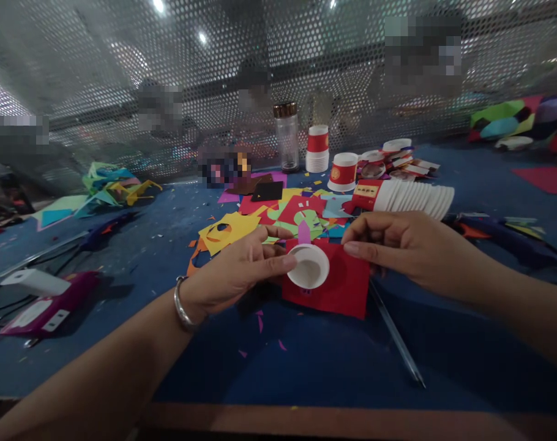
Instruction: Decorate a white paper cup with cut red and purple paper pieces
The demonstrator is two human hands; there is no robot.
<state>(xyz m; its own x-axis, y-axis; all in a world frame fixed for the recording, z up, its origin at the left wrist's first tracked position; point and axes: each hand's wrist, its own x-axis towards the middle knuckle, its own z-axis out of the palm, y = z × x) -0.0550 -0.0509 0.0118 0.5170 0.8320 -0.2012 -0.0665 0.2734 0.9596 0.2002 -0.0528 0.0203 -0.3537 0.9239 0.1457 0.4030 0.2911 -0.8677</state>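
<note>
A small white paper cup [309, 275], its open mouth facing me, is at the middle over a square of red paper [347, 285]. My left hand [251, 260] has its thumb against the cup's left rim, with fingers curled behind that side. A purple paper strip [304, 233] shows just beyond the rim. To the right, my right hand [388, 242] is closed in a loose pinch over the red paper's upper right part. Whatever its fingertips hold, if anything, is hidden. Beside the paper lies a clear pen [398, 340].
Coloured paper scraps [232, 231] spread behind the cup. Farther back are a stack of paper cups [411, 197] on its side, upright red-and-white cups [343, 171] and a clear bottle [286, 138]. Glue guns [106, 231] lie left and right; a purple power strip [53, 306] is at left.
</note>
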